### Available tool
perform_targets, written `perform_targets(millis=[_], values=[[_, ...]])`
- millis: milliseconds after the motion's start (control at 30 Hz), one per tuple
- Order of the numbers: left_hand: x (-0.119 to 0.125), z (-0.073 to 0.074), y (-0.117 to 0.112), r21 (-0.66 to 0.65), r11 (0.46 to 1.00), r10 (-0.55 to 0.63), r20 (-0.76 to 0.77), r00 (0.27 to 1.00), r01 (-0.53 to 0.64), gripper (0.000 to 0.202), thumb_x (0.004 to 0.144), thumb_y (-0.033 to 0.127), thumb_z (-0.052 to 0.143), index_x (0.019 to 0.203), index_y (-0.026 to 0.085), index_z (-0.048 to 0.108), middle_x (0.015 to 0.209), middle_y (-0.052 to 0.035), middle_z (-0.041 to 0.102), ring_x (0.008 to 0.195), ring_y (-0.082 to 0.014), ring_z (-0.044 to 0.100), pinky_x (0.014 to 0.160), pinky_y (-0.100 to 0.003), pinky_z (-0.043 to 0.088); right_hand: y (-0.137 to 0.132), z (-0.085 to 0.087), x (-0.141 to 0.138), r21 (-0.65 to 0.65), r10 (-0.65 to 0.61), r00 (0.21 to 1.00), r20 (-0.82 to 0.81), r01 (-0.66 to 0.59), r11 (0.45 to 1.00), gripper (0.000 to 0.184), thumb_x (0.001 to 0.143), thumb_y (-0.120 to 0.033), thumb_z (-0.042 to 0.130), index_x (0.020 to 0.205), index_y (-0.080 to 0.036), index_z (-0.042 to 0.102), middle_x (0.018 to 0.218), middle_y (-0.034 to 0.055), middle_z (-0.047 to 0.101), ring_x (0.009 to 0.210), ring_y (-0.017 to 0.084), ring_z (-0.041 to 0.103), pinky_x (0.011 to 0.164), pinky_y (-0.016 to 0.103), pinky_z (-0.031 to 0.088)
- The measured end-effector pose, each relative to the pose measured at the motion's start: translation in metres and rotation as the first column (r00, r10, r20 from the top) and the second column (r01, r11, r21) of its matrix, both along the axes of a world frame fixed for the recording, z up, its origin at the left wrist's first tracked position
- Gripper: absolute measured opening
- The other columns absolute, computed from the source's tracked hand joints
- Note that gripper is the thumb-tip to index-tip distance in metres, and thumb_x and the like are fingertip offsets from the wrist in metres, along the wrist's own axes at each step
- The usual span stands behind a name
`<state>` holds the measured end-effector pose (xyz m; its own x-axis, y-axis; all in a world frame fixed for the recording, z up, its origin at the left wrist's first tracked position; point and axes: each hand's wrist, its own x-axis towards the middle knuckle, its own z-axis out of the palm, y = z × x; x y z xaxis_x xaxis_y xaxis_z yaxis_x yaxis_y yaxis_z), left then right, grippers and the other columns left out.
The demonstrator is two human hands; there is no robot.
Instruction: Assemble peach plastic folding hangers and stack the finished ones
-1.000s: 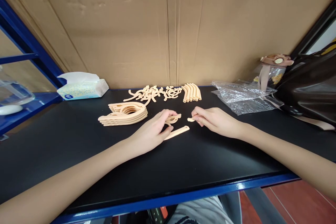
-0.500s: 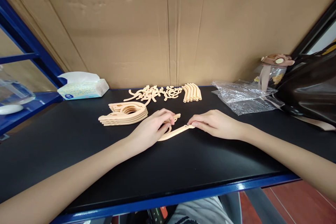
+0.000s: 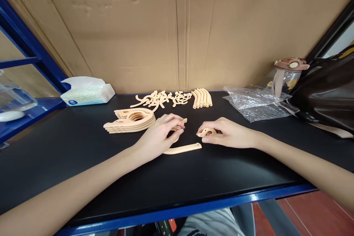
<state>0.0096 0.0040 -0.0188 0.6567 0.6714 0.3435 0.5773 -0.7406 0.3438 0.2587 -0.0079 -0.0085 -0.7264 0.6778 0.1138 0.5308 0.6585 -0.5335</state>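
In the head view, my right hand [image 3: 225, 132] pinches a small beige hanger piece [image 3: 205, 132] with a round hole near its tip. My left hand [image 3: 163, 132] curls over another beige hanger part [image 3: 185, 120], mostly hidden behind the fingers. A curved hanger arm [image 3: 185, 149] lies on the black table just in front of that hand, its right end showing a small hole. To the left is a neat stack of folded hangers [image 3: 129, 122].
At the back lie a heap of loose hooks [image 3: 157, 98] and a row of curved arms [image 3: 202, 97]. A tissue pack [image 3: 87, 92] stands back left. A clear plastic bag [image 3: 254, 103], a bottle [image 3: 290, 73] and a dark bag [image 3: 323, 96] sit on the right.
The small hanger piece in my right hand has come away from the curved arm and turned. The arm now lies lower on the table. My left hand has barely moved.
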Motion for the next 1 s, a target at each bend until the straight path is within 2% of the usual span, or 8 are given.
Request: perform_targets(millis=[67, 200, 333, 467, 567, 767, 1000], values=[[0.002, 0.004, -0.005, -0.008, 0.999, -0.04, -0.017, 0.999, 0.04, 0.016, 0.09, 0.033, 0.049, 0.099, 0.023, 0.059, 0.122, -0.0046, 0.055, 0.113, -0.0216, 0.049, 0.096, -0.041, 0.041, 0.002, -0.001, 0.0, 0.022, -0.045, 0.998, -0.037, 0.045, 0.999, 0.028, 0.094, -0.042, 0.041, 0.095, -0.019, 0.056, 0.06, -0.0063, 0.041, 0.052, 0.008, 0.034, 0.051, 0.021, 0.028], [0.003, 0.008, -0.013, -0.053, 0.993, -0.113, -0.066, 0.991, 0.11, 0.021, 0.084, 0.042, 0.058, 0.087, 0.021, 0.056, 0.133, -0.0057, 0.047, 0.131, -0.0268, 0.031, 0.104, -0.047, 0.033, 0.004, -0.001, -0.001, 0.081, -0.074, 0.993, -0.087, 0.081, 0.993, 0.03, 0.096, -0.04, 0.037, 0.079, -0.019, 0.049, 0.064, -0.005, 0.04, 0.057, 0.009, 0.038, 0.056, 0.023, 0.031], [0.002, 0.008, -0.013, -0.109, 0.979, -0.187, -0.111, 0.976, 0.175, 0.018, 0.081, 0.034, 0.062, 0.083, 0.02, 0.051, 0.14, -0.0069, 0.04, 0.137, -0.0296, 0.021, 0.107, -0.052, 0.027, 0.003, 0.001, -0.001, 0.118, -0.068, 0.995, -0.073, 0.076, 0.99, 0.029, 0.097, -0.037, 0.036, 0.077, -0.019, 0.047, 0.067, -0.0039, 0.044, 0.06, 0.01, 0.04, 0.058, 0.023, 0.032], [0.001, 0.008, -0.01, -0.137, 0.966, -0.237, -0.118, 0.964, 0.221, 0.011, 0.082, 0.024, 0.057, 0.076, 0.02, 0.048, 0.137, -0.0047, 0.042, 0.136, -0.0268, 0.023, 0.105, -0.044, 0.032, 0.002, 0.0, 0.0, 0.103, -0.092, 0.996, 0.003, 0.091, 0.99, 0.024, 0.097, -0.033, 0.034, 0.083, -0.02, 0.048, 0.068, -0.0039, 0.052, 0.058, 0.009, 0.044, 0.057, 0.023, 0.032], [0.0, 0.007, -0.01, -0.161, 0.967, -0.214, -0.089, 0.973, 0.198, 0.012, 0.085, 0.021, 0.052, 0.074, 0.02, 0.045, 0.133, -0.0054, 0.045, 0.134, -0.0242, 0.028, 0.102, -0.039, 0.036, 0.001, 0.0, 0.0, 0.117, -0.109, 0.993, 0.043, 0.103, 0.988, 0.023, 0.098, -0.033, 0.033, 0.088, -0.02, 0.049, 0.069, -0.0034, 0.054, 0.058, 0.01, 0.047, 0.058, 0.023, 0.032], [0.001, 0.004, -0.009, -0.168, 0.972, -0.169, -0.028, 0.985, 0.162, 0.013, 0.088, 0.024, 0.048, 0.076, 0.021, 0.044, 0.127, -0.0058, 0.049, 0.132, -0.0208, 0.033, 0.1, -0.036, 0.037, -0.001, 0.0, -0.003, 0.127, -0.118, 0.991, 0.061, 0.11, 0.986, 0.028, 0.098, -0.038, 0.031, 0.093, -0.022, 0.053, 0.068, -0.0034, 0.052, 0.059, 0.011, 0.047, 0.059, 0.023, 0.032], [0.001, 0.006, -0.01, -0.159, 0.974, -0.165, -0.016, 0.986, 0.16, 0.013, 0.087, 0.024, 0.049, 0.076, 0.021, 0.045, 0.128, -0.0064, 0.049, 0.132, -0.0216, 0.033, 0.099, -0.036, 0.038, -0.004, 0.001, -0.006, 0.095, -0.107, 0.991, 0.075, 0.099, 0.99, 0.032, 0.097, -0.044, 0.032, 0.092, -0.021, 0.054, 0.068, -0.0037, 0.053, 0.059, 0.01, 0.048, 0.057, 0.023, 0.031]])
